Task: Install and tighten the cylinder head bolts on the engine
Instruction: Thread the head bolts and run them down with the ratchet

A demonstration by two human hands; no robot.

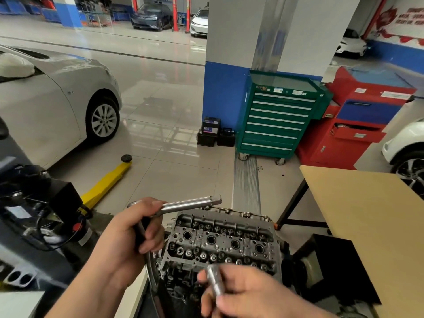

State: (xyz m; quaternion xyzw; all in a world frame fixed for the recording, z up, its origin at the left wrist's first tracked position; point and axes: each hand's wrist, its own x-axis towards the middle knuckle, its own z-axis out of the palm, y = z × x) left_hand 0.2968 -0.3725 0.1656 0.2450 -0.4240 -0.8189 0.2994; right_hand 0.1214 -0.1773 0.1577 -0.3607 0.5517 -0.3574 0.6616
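Nearest, at the bottom edge, the right hand (250, 294) is seen with thumb and fingers pinched round a short, blurred silver metal cylinder (215, 281), seemingly a socket, though its type cannot be told. It is held low in front of the near edge of the grey cast-metal cylinder head (224, 242). To the left and slightly higher, the left hand (130, 237) is curled round the dark handle of a chrome ratchet wrench (176, 208); the fingers are wrapped tight, with the thumb laid along the top. A polished steel shaft is carried outward from this hand, pointing right and away, its squared tip hanging above the far left corner of the cylinder head without touching it.

Just below both hands the cylinder head is seated on the engine block, with four round dark plug wells in a row along its middle and valve hardware on either side. Whether bolts are seated in it cannot be told.

At the right, a tan wooden table (367, 216) on black legs is seen, well apart from the engine. At the left, dark machinery and a yellow floor jack arm (107, 180) lie on the glossy tiled floor. Farther back, a silver car (52, 97) is parked at the left, and a green drawer tool cabinet (277, 118) stands beside a red cabinet (358, 125) against a white and blue pillar.
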